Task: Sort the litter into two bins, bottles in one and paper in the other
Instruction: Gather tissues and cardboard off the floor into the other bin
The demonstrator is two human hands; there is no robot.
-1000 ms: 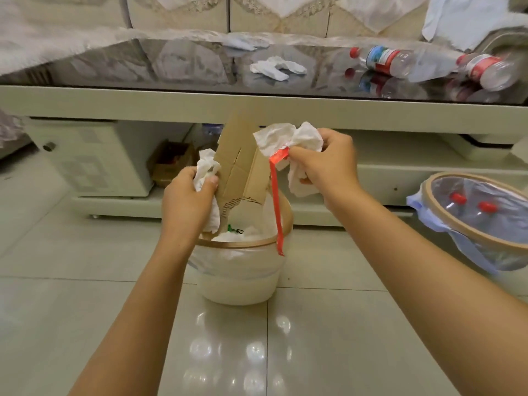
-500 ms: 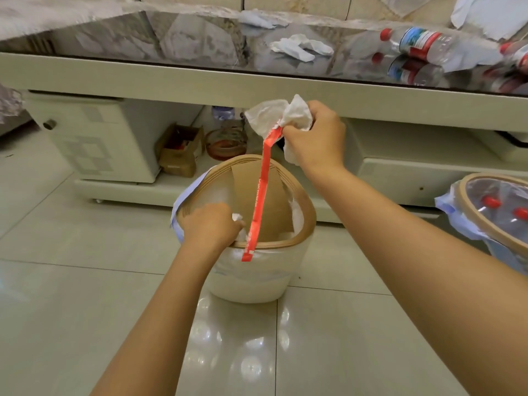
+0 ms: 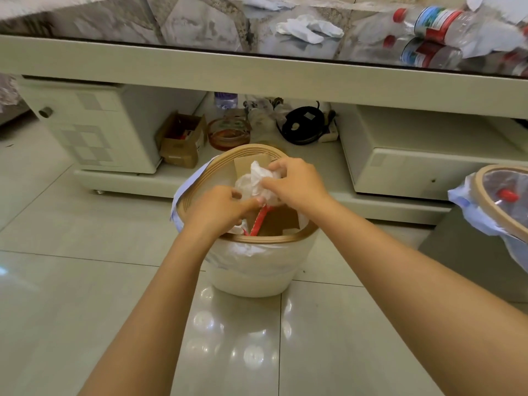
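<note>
Beyond my hands runs the long pale table point(image 3: 257, 67), its dark glossy top point(image 3: 171, 27) throwing back marbled reflections. Under it, up and to the left of my left hand, sits a cream cabinet point(image 3: 94, 124) with a round knob point(image 3: 45, 112) and a faint checked pattern. On the low shelf just past my hands I see an open cardboard box point(image 3: 180, 142), a round amber glass dish point(image 3: 228, 134) beside it, and farther right a black coiled cable point(image 3: 304, 125). Off to the right of my right hand is a second cream drawer unit point(image 3: 428, 167). Below my arms the glossy floor tiles point(image 3: 85, 310) shine with spots of light.
</note>
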